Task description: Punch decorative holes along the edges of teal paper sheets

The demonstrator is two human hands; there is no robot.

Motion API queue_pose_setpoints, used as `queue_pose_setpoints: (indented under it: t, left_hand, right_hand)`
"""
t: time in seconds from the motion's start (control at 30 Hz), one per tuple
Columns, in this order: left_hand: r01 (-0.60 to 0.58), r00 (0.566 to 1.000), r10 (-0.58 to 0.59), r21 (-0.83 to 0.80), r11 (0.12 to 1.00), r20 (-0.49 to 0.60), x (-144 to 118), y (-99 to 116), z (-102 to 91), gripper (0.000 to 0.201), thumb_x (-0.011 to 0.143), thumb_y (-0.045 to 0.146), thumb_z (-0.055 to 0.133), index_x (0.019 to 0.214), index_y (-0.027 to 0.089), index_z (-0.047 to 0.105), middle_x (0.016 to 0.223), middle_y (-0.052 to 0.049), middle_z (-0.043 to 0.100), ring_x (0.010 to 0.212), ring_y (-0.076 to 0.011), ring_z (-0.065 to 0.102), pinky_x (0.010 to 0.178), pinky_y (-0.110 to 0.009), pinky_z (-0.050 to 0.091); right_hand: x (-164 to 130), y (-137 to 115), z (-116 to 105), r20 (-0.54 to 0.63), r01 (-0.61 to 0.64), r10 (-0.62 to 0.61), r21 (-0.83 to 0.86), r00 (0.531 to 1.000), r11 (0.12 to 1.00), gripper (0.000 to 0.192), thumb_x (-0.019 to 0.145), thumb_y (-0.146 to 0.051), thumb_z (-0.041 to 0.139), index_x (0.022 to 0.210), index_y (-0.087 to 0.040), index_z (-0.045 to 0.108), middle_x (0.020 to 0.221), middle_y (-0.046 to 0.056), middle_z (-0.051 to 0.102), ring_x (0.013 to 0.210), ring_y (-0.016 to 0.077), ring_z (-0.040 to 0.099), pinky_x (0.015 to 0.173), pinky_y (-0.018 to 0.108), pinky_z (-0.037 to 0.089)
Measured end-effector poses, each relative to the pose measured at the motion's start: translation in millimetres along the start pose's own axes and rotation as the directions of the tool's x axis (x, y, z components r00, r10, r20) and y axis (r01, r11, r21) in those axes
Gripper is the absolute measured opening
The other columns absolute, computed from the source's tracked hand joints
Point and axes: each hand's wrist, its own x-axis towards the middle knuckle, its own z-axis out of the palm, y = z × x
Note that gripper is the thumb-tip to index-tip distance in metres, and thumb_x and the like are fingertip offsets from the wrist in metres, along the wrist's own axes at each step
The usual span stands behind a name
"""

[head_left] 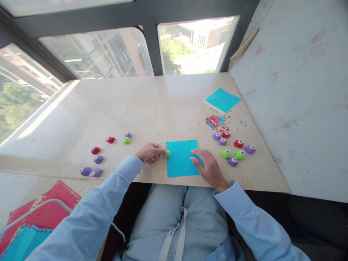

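A square sheet of blue paper [181,159] lies near the table's front edge, with small punched holes near its two far corners. At its left edge sits a small green craft punch [167,154]. My left hand [150,152] has its fingers pinched on that punch. My right hand [208,165] rests at the right edge of the paper, thumb and fingers apart, with nothing in its grasp. A few tiny blue paper bits [158,135] lie just beyond my left hand.
Purple, red and green craft punches stand at left [98,158] and right [240,155]. Behind the right group are red and blue confetti [216,122] and stacked blue paper [223,99]. Punched red sheets [51,203] and a white cable [40,206] lie lower left. A papered wall [299,108] borders the right.
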Motion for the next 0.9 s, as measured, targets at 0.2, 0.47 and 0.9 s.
queue_pose_setpoints:
  t: [0.2, 0.47, 0.9]
  left_hand:
    - [0.034, 0.999, -0.035, -0.038, 0.999, -0.037, -1.8, 0.6, 1.7, 0.047, 0.05, 0.039, 0.086, 0.055, 0.019, 0.044, 0.044, 0.005, 0.05, 0.034, -0.0051, 0.039, 0.033, -0.019, 0.018]
    - [0.091, 0.995, -0.095, -0.164, 0.982, -0.02, -3.6, 3.4, 1.4, 0.046, 0.045, 0.032, 0.092, 0.064, 0.017, 0.052, 0.055, 0.001, 0.062, 0.045, -0.0074, 0.055, 0.043, -0.017, 0.042]
    - [0.176, 0.981, -0.191, -0.231, 0.957, -0.041, -5.1, 3.1, 4.3, 0.039, 0.047, 0.027, 0.091, 0.064, 0.015, 0.058, 0.058, -0.002, 0.067, 0.044, -0.0062, 0.055, 0.046, -0.017, 0.048]
  right_hand:
    - [0.2, 0.6, 0.5, 0.004, 0.003, -0.003, -0.004, 1.0, 1.0, 0.028, 0.097, -0.037, 0.05, 0.115, -0.02, 0.063, 0.11, 0.011, 0.07, 0.108, 0.0259, 0.062, 0.095, 0.047, 0.05]
    - [0.1, 0.0, -0.8, -0.007, -0.005, 0.006, 0.011, 1.0, 1.0, 0.028, 0.097, -0.037, 0.049, 0.115, -0.021, 0.063, 0.109, 0.011, 0.07, 0.107, 0.0261, 0.062, 0.095, 0.047, 0.051]
    - [0.1, -0.5, -1.5, -0.007, -0.018, 0.019, 0.034, 1.0, 0.999, 0.028, 0.097, -0.037, 0.05, 0.115, -0.021, 0.063, 0.11, 0.011, 0.069, 0.108, 0.0257, 0.062, 0.095, 0.047, 0.051]
